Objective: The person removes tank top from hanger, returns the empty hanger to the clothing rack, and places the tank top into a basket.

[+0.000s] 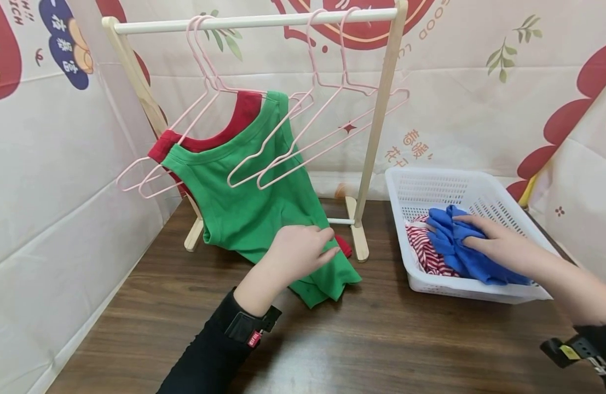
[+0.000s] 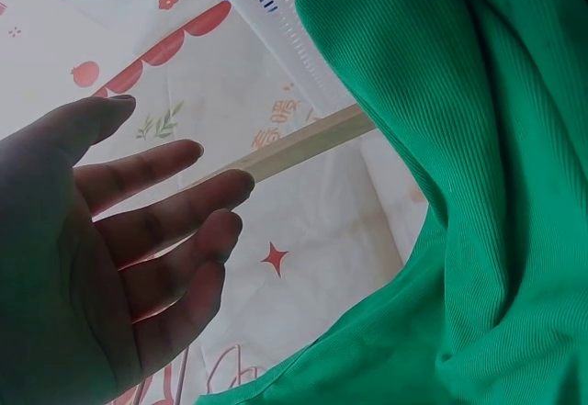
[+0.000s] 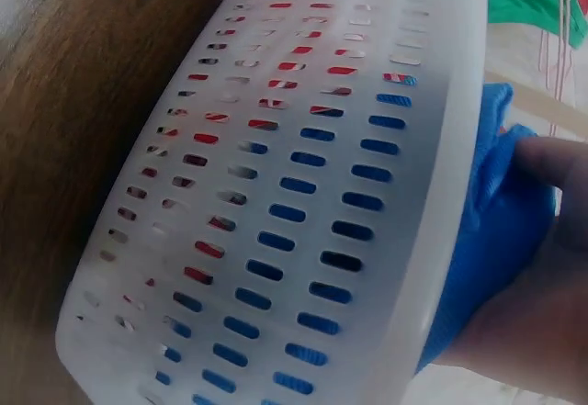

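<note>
My right hand (image 1: 505, 246) grips a bunched blue garment (image 1: 445, 235) in the white basket (image 1: 445, 186). In the right wrist view the thumb and fingers close on the blue cloth (image 3: 487, 249) above the rim. My left hand (image 1: 300, 249) is in front of a green sleeveless top (image 1: 219, 191); the left wrist view shows its fingers loosely bent with nothing in the palm. The green top hangs on a pink hanger, its lower part reaching down over the table. Behind it hangs a red top (image 1: 248, 109), mostly hidden.
A wooden rack with a white rail (image 1: 263, 22) stands at the back. Two bare pink hangers (image 1: 283, 158) hang at its right end, overlapping the green top. Red-and-white striped cloth (image 1: 426, 249) lies beside the blue garment. Printed cloth (image 1: 470, 109) covers the walls around the brown table (image 1: 371, 339).
</note>
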Demonstrator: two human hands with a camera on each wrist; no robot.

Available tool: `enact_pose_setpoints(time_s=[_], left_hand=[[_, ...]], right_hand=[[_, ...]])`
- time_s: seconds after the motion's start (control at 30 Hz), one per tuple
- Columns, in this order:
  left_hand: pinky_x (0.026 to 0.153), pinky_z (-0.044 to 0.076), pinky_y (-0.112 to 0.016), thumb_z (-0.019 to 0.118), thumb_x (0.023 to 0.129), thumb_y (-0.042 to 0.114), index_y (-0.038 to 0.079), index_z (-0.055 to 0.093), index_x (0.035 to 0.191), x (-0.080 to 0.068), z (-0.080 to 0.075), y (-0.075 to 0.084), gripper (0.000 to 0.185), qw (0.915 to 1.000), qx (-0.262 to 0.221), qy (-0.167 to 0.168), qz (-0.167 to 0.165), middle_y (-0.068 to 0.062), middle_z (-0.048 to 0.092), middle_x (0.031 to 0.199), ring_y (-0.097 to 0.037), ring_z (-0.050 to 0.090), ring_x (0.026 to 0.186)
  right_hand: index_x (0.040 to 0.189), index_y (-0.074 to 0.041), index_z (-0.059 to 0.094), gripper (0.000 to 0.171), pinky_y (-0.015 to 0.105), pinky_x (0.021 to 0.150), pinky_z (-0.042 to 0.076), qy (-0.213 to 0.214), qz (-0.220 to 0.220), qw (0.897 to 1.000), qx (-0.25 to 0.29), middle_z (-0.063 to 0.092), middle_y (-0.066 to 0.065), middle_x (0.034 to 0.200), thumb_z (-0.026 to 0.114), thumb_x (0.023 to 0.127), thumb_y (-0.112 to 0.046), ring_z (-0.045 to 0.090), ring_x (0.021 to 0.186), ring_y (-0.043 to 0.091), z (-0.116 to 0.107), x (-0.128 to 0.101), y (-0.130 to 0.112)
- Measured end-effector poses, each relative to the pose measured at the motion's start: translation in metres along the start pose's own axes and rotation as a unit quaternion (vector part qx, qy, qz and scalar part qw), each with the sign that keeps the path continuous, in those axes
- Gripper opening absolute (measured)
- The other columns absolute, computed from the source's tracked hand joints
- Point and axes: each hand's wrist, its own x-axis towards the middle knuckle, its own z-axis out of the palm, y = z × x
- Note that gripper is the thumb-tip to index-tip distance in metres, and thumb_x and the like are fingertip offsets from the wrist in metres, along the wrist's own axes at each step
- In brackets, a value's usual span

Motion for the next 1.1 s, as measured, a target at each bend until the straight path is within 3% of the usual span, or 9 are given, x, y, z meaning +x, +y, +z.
enact_pose_setpoints(time_s=[0.2, 0.53, 0.83, 1.1], left_hand=[[0.040, 0.032, -0.022, 0.064, 0.093, 0.040, 0.017, 0.060, 0.082, 0.000, 0.000, 0.002, 0.026, 0.9999, 0.003, -0.010, 0.009, 0.007, 0.042, 0.056, -0.007, 0.048, 0.048], [0.044, 0.039, -0.021, 0.062, 0.095, 0.041, 0.017, 0.063, 0.092, 0.001, 0.003, 0.004, 0.025, 0.9976, -0.009, -0.064, 0.024, 0.006, 0.052, 0.067, -0.008, 0.053, 0.054], [0.054, 0.046, -0.023, 0.058, 0.096, 0.044, 0.017, 0.065, 0.111, 0.004, 0.002, 0.008, 0.033, 0.9860, -0.037, -0.162, 0.014, 0.004, 0.062, 0.082, -0.010, 0.060, 0.067], [0.060, 0.049, -0.024, 0.058, 0.096, 0.045, 0.016, 0.065, 0.117, 0.002, 0.004, 0.010, 0.035, 0.9810, -0.037, -0.190, 0.011, 0.003, 0.064, 0.091, -0.010, 0.062, 0.076]], right_hand=[[0.144, 0.007, 0.034, 0.062, 0.074, 0.096, 0.024, -0.025, -0.020, 0.998, -0.063, 0.027, 0.038, 0.144, 0.061, 0.096, -0.020, 0.024, 0.130, 0.059, 0.012, 0.004, -0.007], [0.148, -0.003, 0.034, 0.069, 0.075, 0.095, 0.024, -0.073, -0.013, 0.989, -0.130, 0.021, 0.037, 0.149, 0.065, 0.093, -0.031, 0.021, 0.132, 0.059, 0.028, 0.007, -0.007], [0.147, -0.003, 0.037, 0.070, 0.074, 0.093, 0.029, -0.065, -0.015, 0.984, -0.163, 0.025, 0.036, 0.148, 0.067, 0.091, -0.032, 0.026, 0.130, 0.059, 0.035, 0.008, -0.009], [0.143, 0.001, 0.042, 0.068, 0.074, 0.091, 0.031, -0.049, -0.012, 0.976, -0.213, 0.029, 0.041, 0.142, 0.069, 0.089, -0.029, 0.029, 0.127, 0.062, 0.037, 0.006, -0.022]])
